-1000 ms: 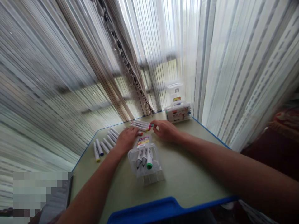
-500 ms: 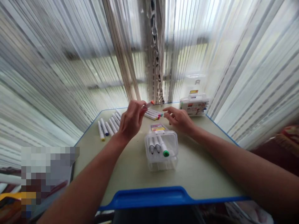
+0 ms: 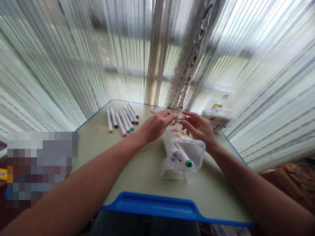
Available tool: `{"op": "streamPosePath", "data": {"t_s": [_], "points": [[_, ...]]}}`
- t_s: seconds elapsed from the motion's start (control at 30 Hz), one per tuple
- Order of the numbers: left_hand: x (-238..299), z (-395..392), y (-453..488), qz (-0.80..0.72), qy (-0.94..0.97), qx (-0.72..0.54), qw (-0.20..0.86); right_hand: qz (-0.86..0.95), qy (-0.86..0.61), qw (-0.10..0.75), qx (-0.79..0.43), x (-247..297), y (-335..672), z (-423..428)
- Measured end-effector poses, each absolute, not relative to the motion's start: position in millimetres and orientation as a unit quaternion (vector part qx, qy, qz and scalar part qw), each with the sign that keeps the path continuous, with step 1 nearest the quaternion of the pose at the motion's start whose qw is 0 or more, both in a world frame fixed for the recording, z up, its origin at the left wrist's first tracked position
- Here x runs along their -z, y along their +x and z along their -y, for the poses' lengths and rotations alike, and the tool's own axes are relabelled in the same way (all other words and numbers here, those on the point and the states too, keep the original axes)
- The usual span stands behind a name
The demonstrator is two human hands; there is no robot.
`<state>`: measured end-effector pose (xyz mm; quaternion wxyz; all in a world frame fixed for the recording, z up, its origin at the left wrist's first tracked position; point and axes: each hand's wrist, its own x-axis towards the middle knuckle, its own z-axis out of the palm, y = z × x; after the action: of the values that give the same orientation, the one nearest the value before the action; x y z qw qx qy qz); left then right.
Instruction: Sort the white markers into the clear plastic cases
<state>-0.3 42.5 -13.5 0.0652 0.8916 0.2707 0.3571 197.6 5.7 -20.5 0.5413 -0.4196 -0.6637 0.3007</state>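
Observation:
My left hand (image 3: 157, 124) is closed on a white marker (image 3: 179, 117) with a red-orange end, held level above the table. Beside that coloured end is my right hand (image 3: 198, 127), its thumb and forefinger apart on either side of it; whether they touch it I cannot tell. Just below both hands lies a clear plastic marker case (image 3: 169, 157), its open end toward me. Inside it are a green-capped marker (image 3: 183, 155) and grey-tipped ones. Behind my hands, more markers (image 3: 157, 110) lie partly hidden.
Several white markers (image 3: 126, 119) with coloured ends lie in a loose row at left. A second clear case (image 3: 218, 118) stands filled at the back right. The table (image 3: 137, 173) has a blue rim and a blue front groove (image 3: 157, 206). A string curtain (image 3: 123, 59) hangs behind.
My left hand has carried the marker rightward and lowered it, bringing its coloured end between my right hand's fingers. The view has turned and tilted a little.

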Motion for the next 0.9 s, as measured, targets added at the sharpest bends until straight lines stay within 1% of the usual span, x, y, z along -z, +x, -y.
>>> {"op": "streamPosePath", "data": {"t_s": [0.13,0.33,0.47,0.6,0.9], "points": [[13.1,-42.9,-2.2,-0.228,0.907,-0.351,0.036,0.661,-0.42,0.555,-0.281,21.4,196.0,-5.7],[11.5,-46.5,-10.7,-0.294,0.881,-0.365,0.056,0.62,-0.431,0.569,-0.326,19.3,202.5,-10.3],[11.0,-52.0,-14.8,-0.319,0.849,-0.404,0.119,0.571,-0.443,0.591,-0.359,22.2,209.1,-15.9],[8.9,-51.9,-14.5,-0.344,0.813,-0.433,0.185,0.537,-0.465,0.593,-0.378,25.8,211.8,-19.7],[12.9,-55.5,-11.2,-0.349,0.761,-0.45,0.312,0.539,-0.462,0.591,-0.383,25.7,212.0,-20.2]]}}
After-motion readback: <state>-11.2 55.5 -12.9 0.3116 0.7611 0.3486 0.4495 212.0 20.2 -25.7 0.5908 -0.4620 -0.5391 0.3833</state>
